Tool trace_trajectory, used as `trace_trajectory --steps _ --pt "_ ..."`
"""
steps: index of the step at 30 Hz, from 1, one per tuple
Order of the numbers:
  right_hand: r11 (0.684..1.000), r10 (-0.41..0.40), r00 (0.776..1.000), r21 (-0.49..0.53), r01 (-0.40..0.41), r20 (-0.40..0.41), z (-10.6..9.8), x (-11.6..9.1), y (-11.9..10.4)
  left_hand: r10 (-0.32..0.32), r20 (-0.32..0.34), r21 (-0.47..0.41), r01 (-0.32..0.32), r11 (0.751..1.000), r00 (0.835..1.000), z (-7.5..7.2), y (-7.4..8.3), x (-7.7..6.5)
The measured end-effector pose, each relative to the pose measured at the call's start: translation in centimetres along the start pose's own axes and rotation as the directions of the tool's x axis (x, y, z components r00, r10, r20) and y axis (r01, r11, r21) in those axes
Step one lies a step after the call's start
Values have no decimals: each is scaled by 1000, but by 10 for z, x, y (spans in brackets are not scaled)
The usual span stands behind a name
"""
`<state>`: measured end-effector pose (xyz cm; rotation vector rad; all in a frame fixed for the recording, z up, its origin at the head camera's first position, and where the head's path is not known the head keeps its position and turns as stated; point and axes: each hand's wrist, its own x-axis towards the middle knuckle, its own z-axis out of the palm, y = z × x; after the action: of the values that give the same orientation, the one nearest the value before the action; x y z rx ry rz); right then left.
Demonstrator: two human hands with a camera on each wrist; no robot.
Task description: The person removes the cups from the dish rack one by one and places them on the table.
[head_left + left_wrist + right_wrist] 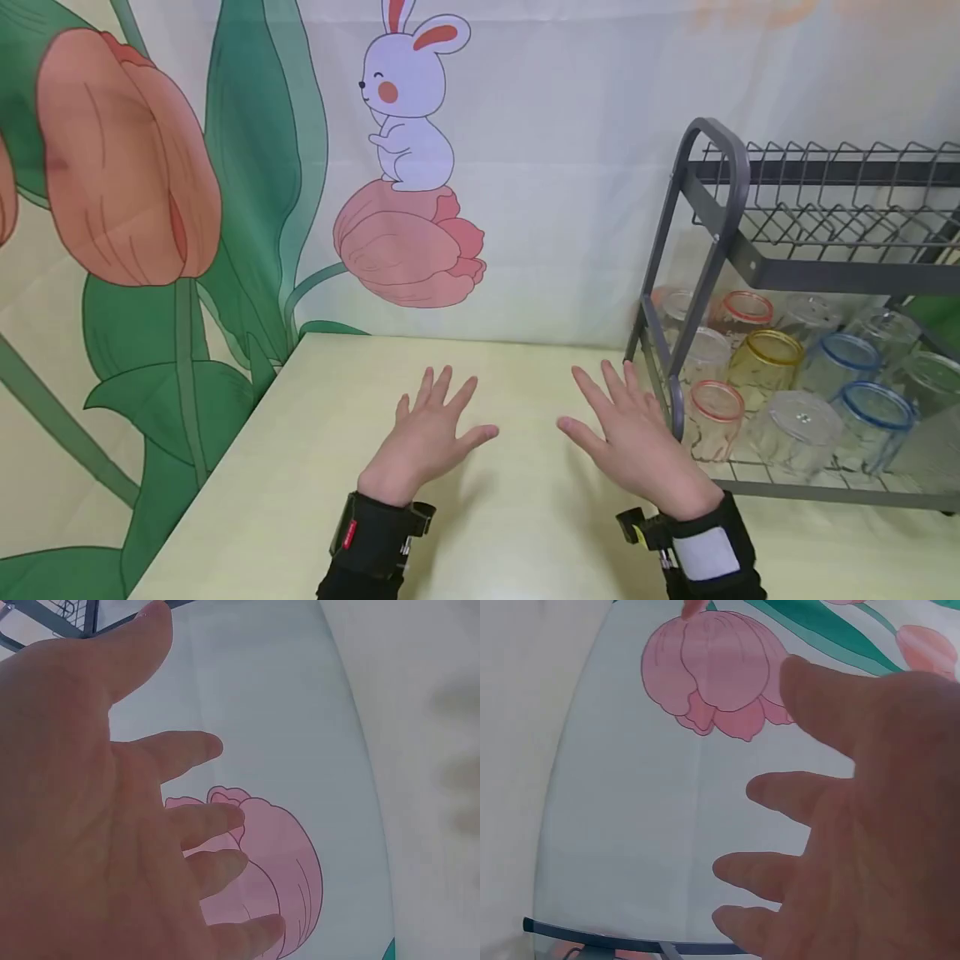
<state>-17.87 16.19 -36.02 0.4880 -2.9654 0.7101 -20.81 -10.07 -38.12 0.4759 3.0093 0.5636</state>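
Note:
My left hand (426,442) is held over the pale table (517,533), fingers spread and holding nothing. To its right, my right hand (637,446) is spread the same way, palm down, with nothing in it. Both hands cast soft shadows on the tabletop. The right hand is nearest the dark grey two-tier rack (712,242), its fingertips just left of the rack's side frame in the head view. In the left wrist view, the left palm (112,817) and parted fingers show bare. The right wrist view shows the right palm (885,840) bare too.
Several upturned glasses stand on the rack's lower tier, among them a red-rimmed glass (716,417), a yellow glass (765,371) and a blue-rimmed glass (873,421). The wire upper basket (840,208) sits above them. Behind the table hangs a cloth (555,167) printed with tulips and a rabbit.

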Motion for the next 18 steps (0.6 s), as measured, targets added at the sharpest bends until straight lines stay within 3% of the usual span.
trace_trajectory --steps 9,18 --pt "995 -86 990 33 90 -109 -26 -10 -5 18 -10 9 -18 1000 1000 0 3 2" --pt "997 -51 983 45 60 -176 -49 -25 2 30 23 20 -30 999 999 5 9 1"
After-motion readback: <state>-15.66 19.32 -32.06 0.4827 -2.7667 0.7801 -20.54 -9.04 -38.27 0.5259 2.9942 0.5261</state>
